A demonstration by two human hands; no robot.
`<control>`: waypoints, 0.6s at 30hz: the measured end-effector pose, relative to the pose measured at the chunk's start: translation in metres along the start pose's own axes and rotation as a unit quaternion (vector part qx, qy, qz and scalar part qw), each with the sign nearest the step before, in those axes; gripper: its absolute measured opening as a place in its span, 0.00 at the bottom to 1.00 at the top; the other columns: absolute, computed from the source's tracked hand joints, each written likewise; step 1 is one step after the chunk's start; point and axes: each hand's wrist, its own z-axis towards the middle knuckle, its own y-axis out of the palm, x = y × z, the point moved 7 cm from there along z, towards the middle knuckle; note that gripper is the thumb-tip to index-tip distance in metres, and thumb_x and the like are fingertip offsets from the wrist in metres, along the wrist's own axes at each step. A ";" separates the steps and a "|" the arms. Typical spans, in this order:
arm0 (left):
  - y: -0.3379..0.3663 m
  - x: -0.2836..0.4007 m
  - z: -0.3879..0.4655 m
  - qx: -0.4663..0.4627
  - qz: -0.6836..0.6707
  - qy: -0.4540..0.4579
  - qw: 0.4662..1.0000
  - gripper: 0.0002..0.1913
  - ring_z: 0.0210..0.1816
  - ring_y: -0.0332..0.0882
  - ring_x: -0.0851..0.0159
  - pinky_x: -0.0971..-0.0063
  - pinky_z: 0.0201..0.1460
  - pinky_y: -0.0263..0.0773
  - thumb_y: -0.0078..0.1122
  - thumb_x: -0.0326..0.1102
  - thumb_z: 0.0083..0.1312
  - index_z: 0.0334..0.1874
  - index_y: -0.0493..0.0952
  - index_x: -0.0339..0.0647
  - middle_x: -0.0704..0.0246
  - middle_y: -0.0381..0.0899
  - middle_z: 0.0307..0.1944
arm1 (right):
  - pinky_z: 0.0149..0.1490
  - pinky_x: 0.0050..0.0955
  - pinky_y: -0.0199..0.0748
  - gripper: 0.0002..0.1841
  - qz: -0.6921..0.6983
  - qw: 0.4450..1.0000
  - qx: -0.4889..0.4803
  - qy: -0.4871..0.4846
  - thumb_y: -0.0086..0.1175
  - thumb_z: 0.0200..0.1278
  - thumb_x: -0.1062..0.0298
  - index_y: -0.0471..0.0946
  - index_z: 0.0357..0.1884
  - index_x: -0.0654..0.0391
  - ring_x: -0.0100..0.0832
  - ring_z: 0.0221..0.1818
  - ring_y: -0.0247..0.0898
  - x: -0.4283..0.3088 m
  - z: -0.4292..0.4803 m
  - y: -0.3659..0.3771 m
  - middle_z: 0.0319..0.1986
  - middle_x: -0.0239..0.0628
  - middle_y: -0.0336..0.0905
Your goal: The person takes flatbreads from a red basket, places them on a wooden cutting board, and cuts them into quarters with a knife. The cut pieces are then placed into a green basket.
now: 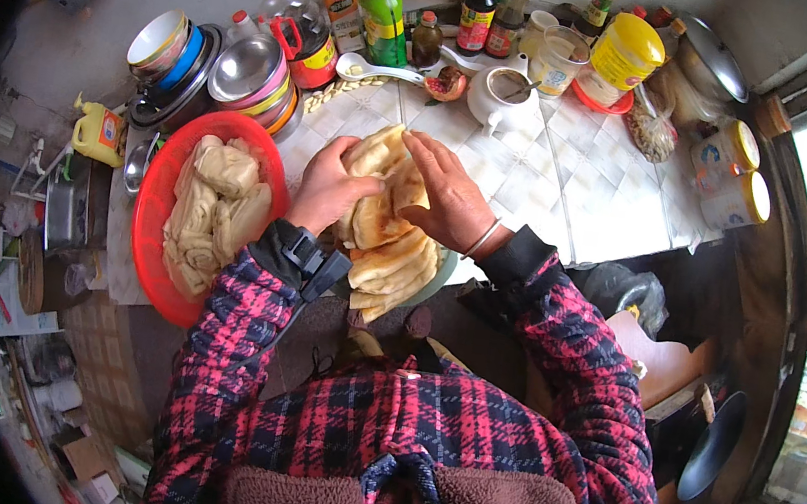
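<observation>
Browned flatbread pieces point(402, 263) are stacked on a pale green dish point(444, 272) at the table's near edge. My left hand point(331, 186) grips a piece of flatbread point(376, 150) above the stack, thumb on its near side. My right hand point(448, 193) is at the other side of the bread, fingers extended and slightly curved, its thumb close to the browned surface; whether it presses on the bread I cannot tell. To the left, a red plastic basin point(147, 251) holds several pale, folded and rolled dough-like pieces point(216, 210).
Stacked metal bowls point(244, 70) stand behind the red basin. A white teapot point(501, 101), a pomegranate piece point(445, 85) and a white spoon point(380, 71) lie beyond my hands. Sauce bottles point(478, 12) line the wall. Two tubs point(731, 198) stand at the right edge.
</observation>
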 end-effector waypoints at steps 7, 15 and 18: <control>0.014 0.012 0.022 -0.095 0.105 0.034 0.989 0.34 0.50 0.79 0.60 0.70 0.55 0.71 0.71 0.35 0.46 0.57 0.72 0.32 0.58 0.80 0.48 | 0.53 0.40 0.76 0.47 -0.025 0.994 0.006 0.103 0.64 0.47 0.69 0.53 0.72 0.56 0.53 0.57 0.69 0.001 -0.001 0.005 0.61 0.58 0.59; 0.001 0.006 0.013 -0.108 -0.195 -0.062 0.973 0.42 0.61 0.69 0.67 0.74 0.65 0.63 0.68 0.46 0.58 0.68 0.59 0.26 0.59 0.71 0.60 | 0.53 0.42 0.74 0.34 -0.045 0.996 0.016 0.078 0.62 0.47 0.71 0.64 0.61 0.59 0.52 0.50 0.71 0.009 0.001 0.010 0.56 0.53 0.63; -0.008 -0.006 0.017 -0.091 -0.247 -0.099 0.960 0.36 0.61 0.70 0.68 0.75 0.65 0.63 0.60 0.52 0.66 0.65 0.64 0.28 0.61 0.72 0.60 | 0.53 0.42 0.73 0.33 -0.021 0.999 0.021 0.023 0.64 0.45 0.70 0.66 0.57 0.59 0.51 0.49 0.72 0.005 0.004 0.011 0.51 0.49 0.69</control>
